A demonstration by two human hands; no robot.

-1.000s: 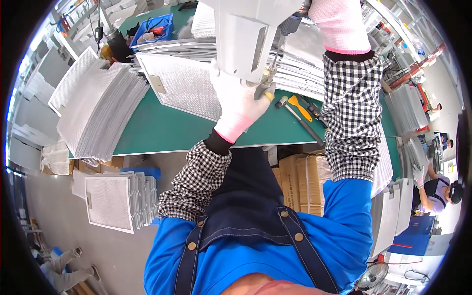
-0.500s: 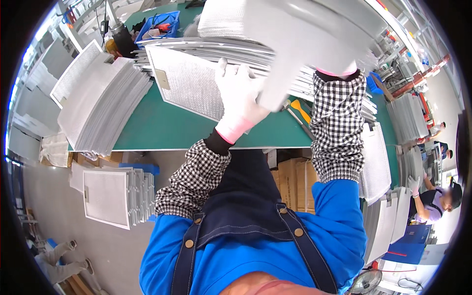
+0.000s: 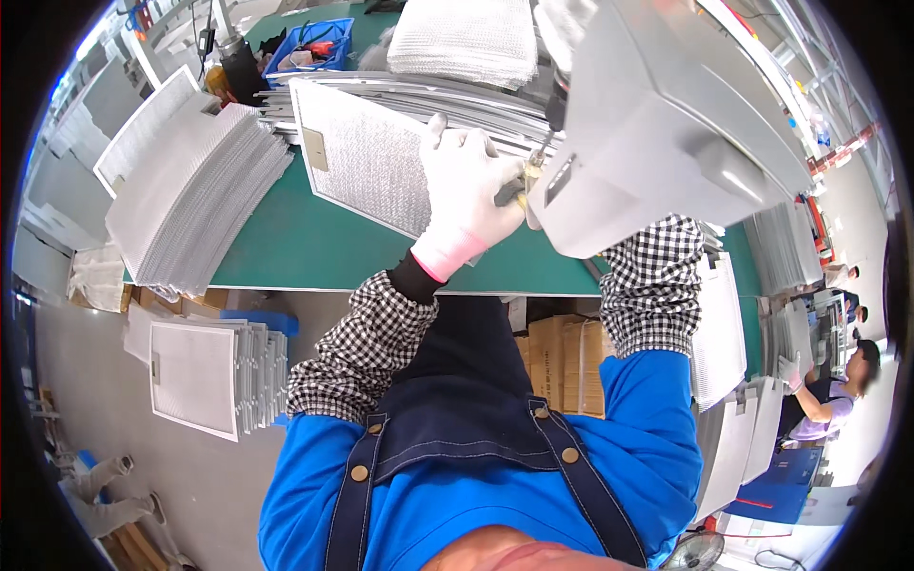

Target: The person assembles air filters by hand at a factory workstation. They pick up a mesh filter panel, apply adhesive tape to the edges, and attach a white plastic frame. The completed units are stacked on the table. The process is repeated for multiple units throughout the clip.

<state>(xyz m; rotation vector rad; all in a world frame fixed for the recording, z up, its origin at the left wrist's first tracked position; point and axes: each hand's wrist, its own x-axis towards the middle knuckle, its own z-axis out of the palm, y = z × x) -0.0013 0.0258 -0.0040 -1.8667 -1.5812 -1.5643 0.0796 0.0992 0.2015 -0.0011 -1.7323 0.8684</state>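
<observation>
My left hand (image 3: 468, 188), in a white glove with a pink cuff, is closed at the right part of a silvery mesh panel (image 3: 367, 157). This panel stands tilted and has a small tan plate near its left edge. A dark tool with a slim metal bit (image 3: 557, 105) points down toward a small yellowish piece (image 3: 534, 169) beside my left thumb and forefinger. Most of my right forearm (image 3: 657, 257) shows, but a large smooth grey housing (image 3: 657, 133) covers my right hand. What my right hand holds is hidden.
Tall mesh stacks (image 3: 195, 181) stand on the green table's (image 3: 276, 243) left side. Behind the panel are more layered panels, a white mesh pile (image 3: 464, 43) and a blue bin (image 3: 314, 43). Cartons (image 3: 566, 362) sit below. A co-worker (image 3: 824, 400) is at far right.
The grey housing has shifted right and down, uncovering the dark tool and its bit beside my left hand. It now covers my right wrist. My left hand stays at the mesh panel.
</observation>
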